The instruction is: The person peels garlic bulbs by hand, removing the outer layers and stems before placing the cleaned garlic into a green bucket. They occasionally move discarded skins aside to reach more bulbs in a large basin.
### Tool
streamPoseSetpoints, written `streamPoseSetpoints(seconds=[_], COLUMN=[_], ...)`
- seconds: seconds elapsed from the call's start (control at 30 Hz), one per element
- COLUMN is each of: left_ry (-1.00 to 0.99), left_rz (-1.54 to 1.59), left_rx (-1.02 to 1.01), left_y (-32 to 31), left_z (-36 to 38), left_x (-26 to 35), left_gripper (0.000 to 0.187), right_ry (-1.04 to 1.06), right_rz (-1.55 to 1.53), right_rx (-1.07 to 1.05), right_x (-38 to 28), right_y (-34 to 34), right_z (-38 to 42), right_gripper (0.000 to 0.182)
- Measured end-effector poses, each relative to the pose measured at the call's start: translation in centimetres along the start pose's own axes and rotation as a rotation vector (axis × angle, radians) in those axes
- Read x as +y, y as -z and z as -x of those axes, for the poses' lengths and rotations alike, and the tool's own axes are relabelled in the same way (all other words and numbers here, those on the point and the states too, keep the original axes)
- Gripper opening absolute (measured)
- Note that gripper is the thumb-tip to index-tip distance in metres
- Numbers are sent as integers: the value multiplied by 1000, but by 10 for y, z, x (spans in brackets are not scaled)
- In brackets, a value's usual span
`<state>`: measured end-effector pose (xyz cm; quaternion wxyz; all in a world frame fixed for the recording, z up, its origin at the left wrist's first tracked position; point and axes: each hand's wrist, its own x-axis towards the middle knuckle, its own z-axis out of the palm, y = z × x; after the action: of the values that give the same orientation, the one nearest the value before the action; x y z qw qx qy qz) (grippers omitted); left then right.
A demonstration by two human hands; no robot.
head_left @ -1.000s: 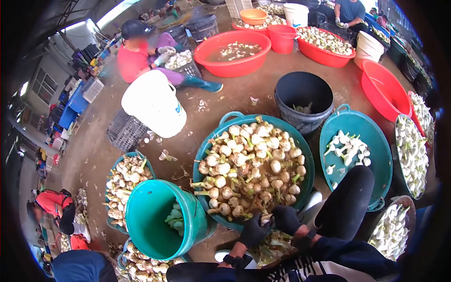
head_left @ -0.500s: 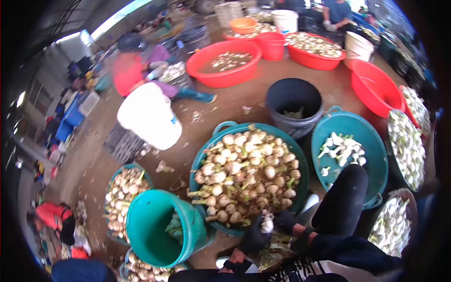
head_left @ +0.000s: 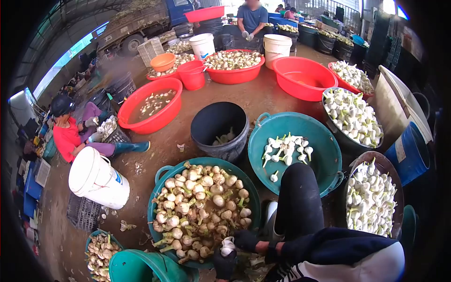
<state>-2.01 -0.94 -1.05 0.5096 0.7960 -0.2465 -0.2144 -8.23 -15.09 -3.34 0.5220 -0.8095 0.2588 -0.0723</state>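
Turnip, half hidden, sits pinched between gloved left hand and right hand.

teal tub, black bucket, red basin

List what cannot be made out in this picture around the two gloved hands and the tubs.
- Left hand, head view: it holds a white bulb; the dark glove hides the grip and the bulb's lower part.
- Right hand: whether it holds a tool is hidden by the glove and sleeve.
- Black bucket: contents too dim and small to name.
- Green bucket: cut off by the bottom edge.
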Motion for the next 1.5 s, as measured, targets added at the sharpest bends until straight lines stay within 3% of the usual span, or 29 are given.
streamPoseSetpoints(seconds=[0.1, 0.17, 0.2, 0.27, 0.33, 0.37, 0.47, 0.53, 0.57, 0.67, 0.8, 0.9, 1.1, 1.2, 1.4, 1.5], left_ry=[-127, 227, 192, 95, 214, 179, -64, 70, 128, 50, 206, 360, 332, 240, 250, 272], left_rz=[-80, 577, 547, 323, 486, 543, 85, 164, 210, 386, 415, 582, 716, 588, 521, 527], left_rx=[2, -72, -68, -31, -28, -21, -118, -107, -101, 23, -76, -139, -178, -194, -113, -108], left_y=[4, 3, 3, 7, 10, 5, 2, -2, -5, -9, -3, 0, -2, -3, -1, 3], left_z=[3, 0, 7, 8, 6, 4, 0, 3, 4, 7, 5, 6, 6, 6, 5, 1], left_x=[6, -14, -20, -1, 22, 2, -12, -33, -40, -1, 1, -1, 10, -3, -3, 7], left_gripper=[18, 13, 12, 14, 23, 34, 41, 44, 45, 40, 40, 39, 37, 36, 45, 50], right_ry=[-57, 88, 160, 338, -134, -113, -76, -75, -17, 30, 167, 229, 152, 71, -8, -128], right_rz=[-56, 244, 390, 620, 15, 13, -13, -23, -161, -107, -64, -47, -165, -145, -183, -379], right_rx=[-57, -11, 2, 150, 196, 216, 212, 91, 129, 92, 77, 48, 31, -21, -1, -15], right_x=[-2, 62, 100, 92, 28, 20, -11, -45, -33, -29, -24, -24, -26, -26, -31, -31], right_y=[8, -14, -31, -10, 15, 12, 8, 21, 13, 8, 7, 11, 13, 16, 19, 17], right_z=[-1, -20, -21, -21, -13, -8, 4, 12, 13, 15, 16, 15, 19, 16, 14, 14], right_gripper=[14, 14, 14, 19, 26, 28, 36, 38, 41, 39, 15, 11, 15, 17, 20, 23])
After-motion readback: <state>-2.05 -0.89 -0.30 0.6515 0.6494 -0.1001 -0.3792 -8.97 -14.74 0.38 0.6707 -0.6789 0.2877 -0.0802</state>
